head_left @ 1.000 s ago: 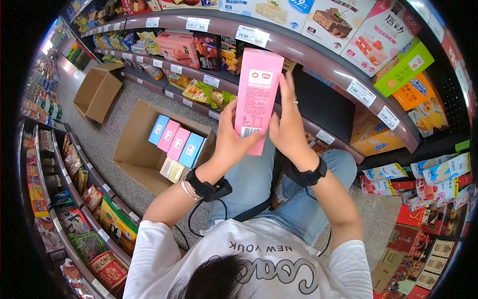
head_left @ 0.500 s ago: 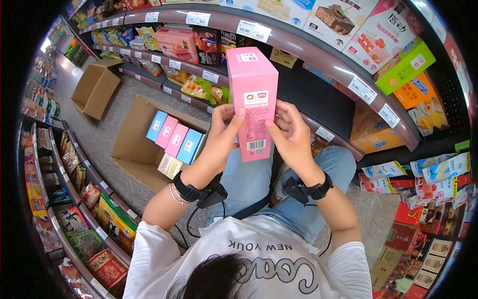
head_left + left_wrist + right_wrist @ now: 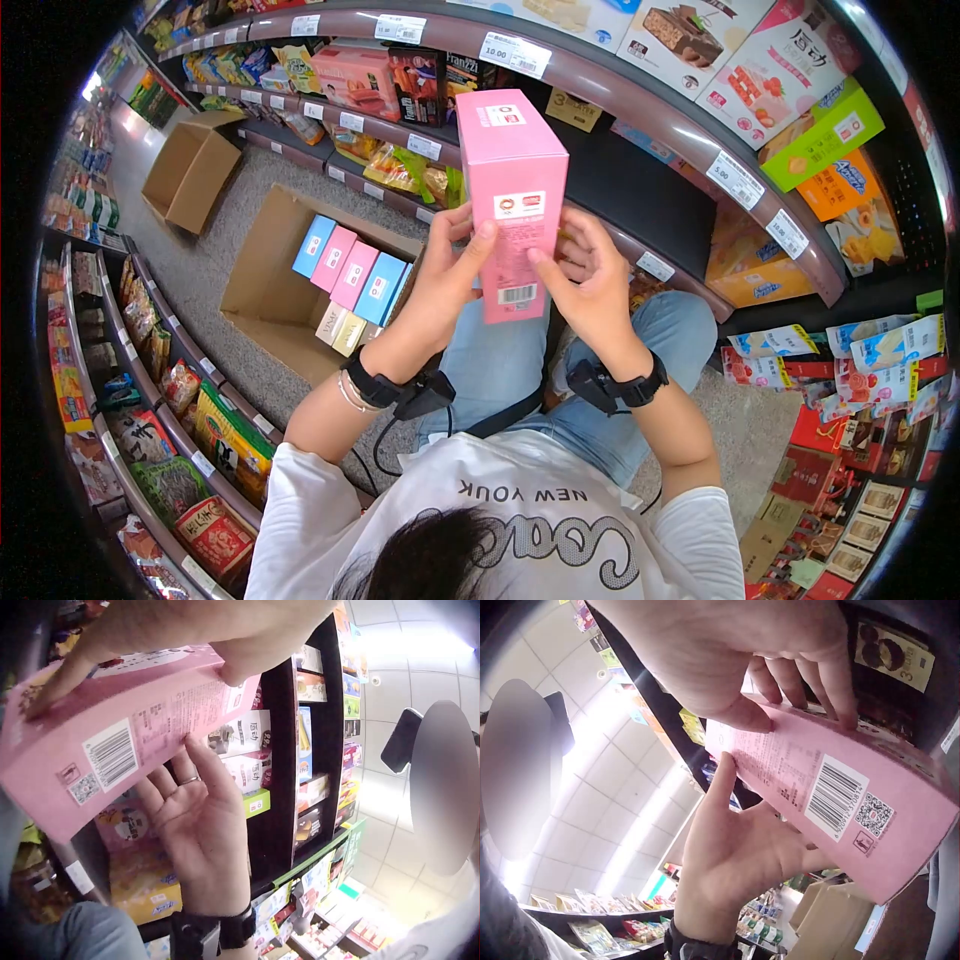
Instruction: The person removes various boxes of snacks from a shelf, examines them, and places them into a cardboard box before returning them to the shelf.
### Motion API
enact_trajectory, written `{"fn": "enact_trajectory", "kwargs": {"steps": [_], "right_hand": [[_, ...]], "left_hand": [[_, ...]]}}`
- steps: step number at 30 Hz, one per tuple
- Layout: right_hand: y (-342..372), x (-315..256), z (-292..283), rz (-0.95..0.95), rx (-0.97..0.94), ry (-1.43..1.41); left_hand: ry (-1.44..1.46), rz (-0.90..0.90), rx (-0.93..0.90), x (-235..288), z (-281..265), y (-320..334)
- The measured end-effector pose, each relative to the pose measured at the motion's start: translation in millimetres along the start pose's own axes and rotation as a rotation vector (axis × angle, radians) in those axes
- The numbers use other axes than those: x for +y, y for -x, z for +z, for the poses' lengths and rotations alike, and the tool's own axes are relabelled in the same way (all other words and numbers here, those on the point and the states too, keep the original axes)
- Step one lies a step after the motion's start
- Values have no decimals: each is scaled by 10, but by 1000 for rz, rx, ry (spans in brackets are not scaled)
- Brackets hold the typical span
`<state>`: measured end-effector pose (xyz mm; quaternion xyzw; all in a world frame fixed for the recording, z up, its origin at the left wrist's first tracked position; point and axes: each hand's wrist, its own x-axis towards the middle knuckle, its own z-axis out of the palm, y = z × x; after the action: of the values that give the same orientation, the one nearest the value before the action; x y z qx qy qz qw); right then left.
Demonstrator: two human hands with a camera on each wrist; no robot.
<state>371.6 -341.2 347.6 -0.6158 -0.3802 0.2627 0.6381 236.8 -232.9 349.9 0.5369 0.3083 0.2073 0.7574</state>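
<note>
A pink box (image 3: 515, 190) stands tilted in front of the person, its printed narrow side with a barcode towards the body. The left hand (image 3: 447, 275) grips it from the left, thumb on the printed face. On the right side the right hand (image 3: 590, 280) holds it, thumb on the same face and fingers bent round the far edge. In the left wrist view the right hand (image 3: 199, 832) is beside the pink box (image 3: 112, 742), a ring on one finger. The right wrist view has the left hand (image 3: 735, 855) under the pink box (image 3: 855, 802).
A cardboard carton (image 3: 270, 270) on the floor at the left holds blue, pink and cream boxes. Another carton (image 3: 190, 175) lies beyond it. Curved shelves (image 3: 600, 90) with price tags and packed snacks run across the front; more shelving (image 3: 140, 450) is at the left.
The box has tipped so its top end shows, and its lower part has come nearer the body. The right hand, earlier with straighter fingers along the side, now has its thumb on the printed face.
</note>
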Motion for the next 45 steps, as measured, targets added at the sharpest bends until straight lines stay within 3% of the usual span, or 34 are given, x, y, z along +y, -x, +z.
{"fn": "enact_trajectory", "kwargs": {"steps": [3,6,9,12,13,16,19,22,27,30,34,40,41,44,45], "right_hand": [[16,-163,-18,-185,45,394],[-38,-49,-76,-187,150,466],[-57,-113,-114,-78,78,244],[-109,-65,-104,-194,-40,340],[-145,-76,-64,-184,-74,334],[-288,-142,88,-175,-183,289],[-449,-219,391,-217,-317,174],[-625,-338,767,-232,-435,122],[-806,-427,1501,-396,-547,124],[-906,-360,1869,-311,-710,138],[-1031,-56,2366,-399,-701,38],[-995,401,2772,-416,-800,102],[-963,460,2821,-403,-823,81],[-948,590,2973,-344,-867,64],[-973,625,3025,-293,-889,106]], "left_hand": [[34,-32,-10,-45,131,112],[-28,-82,-67,-122,142,147],[-307,335,-5,-280,-5,-21],[-426,594,322,-129,-214,-132],[-434,701,354,-40,-342,-201],[-622,797,398,395,-707,-98],[-937,722,324,728,-1169,80],[-940,641,242,1092,-1544,328],[-1313,538,197,1503,-2044,777],[-1273,379,240,1513,-2253,898],[-1245,396,397,1259,-2578,905],[-1394,136,483,1035,-2711,984],[-1462,208,450,983,-2767,983],[-1151,157,404,871,-2942,914],[-1182,165,432,824,-2996,887]]}}
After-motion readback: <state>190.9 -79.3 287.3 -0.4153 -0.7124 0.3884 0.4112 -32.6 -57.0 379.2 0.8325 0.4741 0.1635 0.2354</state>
